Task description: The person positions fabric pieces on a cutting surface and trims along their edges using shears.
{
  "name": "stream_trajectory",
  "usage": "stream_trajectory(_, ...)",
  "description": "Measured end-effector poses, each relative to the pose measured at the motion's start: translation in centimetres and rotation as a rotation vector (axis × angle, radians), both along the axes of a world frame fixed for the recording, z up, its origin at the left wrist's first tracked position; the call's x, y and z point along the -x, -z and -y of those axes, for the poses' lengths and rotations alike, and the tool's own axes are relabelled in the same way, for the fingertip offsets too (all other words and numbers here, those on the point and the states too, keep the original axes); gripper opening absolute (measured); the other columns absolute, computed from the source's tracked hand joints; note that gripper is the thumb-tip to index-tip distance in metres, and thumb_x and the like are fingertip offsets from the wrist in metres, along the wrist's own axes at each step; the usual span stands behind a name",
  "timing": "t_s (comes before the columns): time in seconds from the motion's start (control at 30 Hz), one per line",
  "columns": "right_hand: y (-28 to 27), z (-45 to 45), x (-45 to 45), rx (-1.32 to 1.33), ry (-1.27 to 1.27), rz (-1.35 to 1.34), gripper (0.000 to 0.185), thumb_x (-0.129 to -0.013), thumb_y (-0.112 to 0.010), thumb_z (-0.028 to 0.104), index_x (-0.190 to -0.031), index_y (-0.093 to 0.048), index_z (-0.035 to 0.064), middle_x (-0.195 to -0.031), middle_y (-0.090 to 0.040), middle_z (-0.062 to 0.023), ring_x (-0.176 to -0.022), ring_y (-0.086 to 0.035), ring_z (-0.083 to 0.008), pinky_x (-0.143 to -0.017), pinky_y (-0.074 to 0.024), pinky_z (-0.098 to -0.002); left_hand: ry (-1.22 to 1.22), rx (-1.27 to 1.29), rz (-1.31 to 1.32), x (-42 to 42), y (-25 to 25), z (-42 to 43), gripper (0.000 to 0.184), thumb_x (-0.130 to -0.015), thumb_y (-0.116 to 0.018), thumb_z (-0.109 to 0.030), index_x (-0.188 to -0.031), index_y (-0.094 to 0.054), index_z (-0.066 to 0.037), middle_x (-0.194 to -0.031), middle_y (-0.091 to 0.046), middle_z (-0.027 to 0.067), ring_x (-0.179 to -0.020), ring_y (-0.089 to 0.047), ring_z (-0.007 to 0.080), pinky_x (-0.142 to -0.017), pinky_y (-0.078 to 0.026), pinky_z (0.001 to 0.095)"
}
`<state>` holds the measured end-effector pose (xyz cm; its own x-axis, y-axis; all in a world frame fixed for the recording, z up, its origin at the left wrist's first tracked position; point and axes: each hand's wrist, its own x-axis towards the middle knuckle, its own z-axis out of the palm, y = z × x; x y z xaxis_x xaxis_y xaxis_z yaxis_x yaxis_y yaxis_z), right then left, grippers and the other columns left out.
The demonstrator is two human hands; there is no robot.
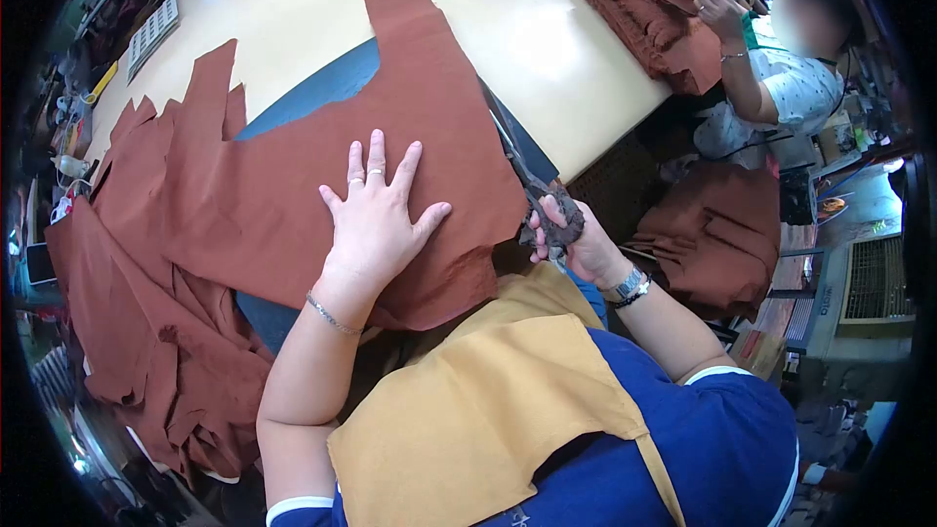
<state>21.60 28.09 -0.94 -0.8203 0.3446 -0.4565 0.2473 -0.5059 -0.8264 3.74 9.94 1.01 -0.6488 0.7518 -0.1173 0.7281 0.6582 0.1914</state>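
Note:
My left hand (373,210) lies flat with spread fingers on a large reddish-brown sheet (264,190) that looks like leather. In my right hand (589,246) are shears (519,164), their handles bound in dark, ragged wrapping. The blades point up and left along the sheet's right edge, partly hidden by it, so I cannot tell how far apart they are. Under the sheet, a blue panel (317,86) shows at the cut-out and along the right side. The sheet's lower edge hangs near the tan apron (468,400) on my body.
More brown sheets (185,381) drape in folds at the left, and another pile (717,234) sits at the right. Across the pale table (293,0), a person (781,88) handles brown material (649,15). A white keypad-like object (153,36) lies at the far left edge.

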Motion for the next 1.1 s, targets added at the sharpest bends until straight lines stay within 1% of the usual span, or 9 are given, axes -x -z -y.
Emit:
stream_trajectory(0.07,0.3,0.1,-0.5,-0.021,0.000,-0.008,0.035,-0.092,-0.061,0.039,-0.084,-0.057,0.0052,-0.069,-0.056,-0.0010,-0.057,-0.057,-0.0096,-0.053,-0.0533,-0.0260,-0.004,-0.010,-0.001,0.0,0.2,0.1,0.074,-0.085,-0.056,-0.057,-0.146,-0.033,-0.022,-0.155,-0.017,0.0185,-0.142,-0.016,0.0392,-0.099,-0.025,0.0734)
stream_trajectory(0.17,1.1,0.0,-1.2,-0.077,-0.036,-0.009,0.033,-0.093,-0.060,0.037,-0.087,-0.056,0.0047,-0.073,-0.056,-0.0023,-0.059,-0.058,-0.0107,-0.059,-0.0561,-0.0310,-0.006,-0.009,0.014,-0.1,-0.1,0.1,0.075,-0.084,-0.057,-0.057,-0.146,-0.034,-0.021,-0.154,-0.018,0.0186,-0.142,-0.016,0.0393,-0.098,-0.026,0.0738)
stream_trajectory(0.27,0.5,0.2,-1.2,-0.106,-0.052,0.011,0.035,-0.093,-0.059,0.039,-0.087,-0.056,0.0048,-0.073,-0.057,-0.0024,-0.059,-0.058,-0.0107,-0.059,-0.0559,-0.0306,-0.008,0.001,0.043,-0.4,-0.5,0.2,0.076,-0.083,-0.059,-0.056,-0.146,-0.034,-0.020,-0.154,-0.018,0.0189,-0.142,-0.016,0.0397,-0.097,-0.026,0.0744)
stream_trajectory(0.37,0.2,0.1,-0.7,0.006,-0.054,0.004,0.036,-0.093,-0.059,0.041,-0.087,-0.056,0.0050,-0.071,-0.057,-0.0020,-0.058,-0.058,-0.0110,-0.060,-0.0556,-0.0303,0.007,0.006,0.084,-0.9,-1.0,0.3,0.077,-0.082,-0.061,-0.056,-0.145,-0.034,-0.020,-0.154,-0.018,0.0194,-0.142,-0.016,0.0403,-0.097,-0.026,0.0749)
stream_trajectory(0.47,-0.1,0.0,0.0,0.029,-0.037,0.031,0.037,-0.093,-0.058,0.042,-0.088,-0.056,0.0054,-0.070,-0.057,-0.0018,-0.058,-0.058,-0.0113,-0.060,-0.0550,-0.0303,0.022,-0.003,0.083,-1.4,-1.1,0.7,0.078,-0.081,-0.062,-0.056,-0.145,-0.035,-0.020,-0.154,-0.018,0.0199,-0.142,-0.016,0.0409,-0.096,-0.026,0.0753)
stream_trajectory(0.57,0.0,-0.1,0.0,0.026,-0.029,0.008,0.030,-0.093,-0.060,0.035,-0.086,-0.056,0.0060,-0.072,-0.058,-0.0019,-0.060,-0.058,-0.0106,-0.056,-0.0535,-0.0283,0.030,-0.019,0.067,-1.6,-0.6,1.0,0.078,-0.081,-0.062,-0.056,-0.145,-0.035,-0.020,-0.153,-0.019,0.0200,-0.141,-0.016,0.0413,-0.096,-0.026,0.0754)
stream_trajectory(0.77,0.8,0.0,-1.0,0.048,-0.006,-0.044,0.018,-0.093,-0.061,0.024,-0.090,-0.058,0.0070,-0.080,-0.058,-0.0007,-0.065,-0.058,-0.0095,-0.057,-0.0548,-0.0293,0.033,-0.010,0.082,-1.6,-1.0,1.1,0.079,-0.081,-0.063,-0.055,-0.145,-0.035,-0.020,-0.153,-0.019,0.0204,-0.141,-0.017,0.0421,-0.096,-0.027,0.0748)
stream_trajectory(1.0,0.0,0.1,0.4,0.091,0.005,-0.004,0.029,-0.093,-0.060,0.034,-0.084,-0.056,0.0068,-0.069,-0.056,-0.0007,-0.060,-0.056,-0.0109,-0.055,-0.0514,-0.0272,0.058,0.018,0.084,-2.7,-1.4,2.0,0.079,-0.079,-0.063,-0.058,-0.144,-0.036,-0.022,-0.153,-0.020,0.0196,-0.141,-0.018,0.0413,-0.096,-0.029,0.0739)
stream_trajectory(1.1,-0.2,0.1,0.4,0.104,0.014,0.003,0.028,-0.093,-0.061,0.034,-0.085,-0.057,0.0068,-0.070,-0.057,-0.0009,-0.060,-0.056,-0.0109,-0.055,-0.0514,-0.0273,0.065,0.020,0.093,-2.8,-1.4,2.1,0.079,-0.080,-0.063,-0.057,-0.145,-0.035,-0.021,-0.154,-0.018,0.0202,-0.141,-0.017,0.0422,-0.095,-0.029,0.0743)
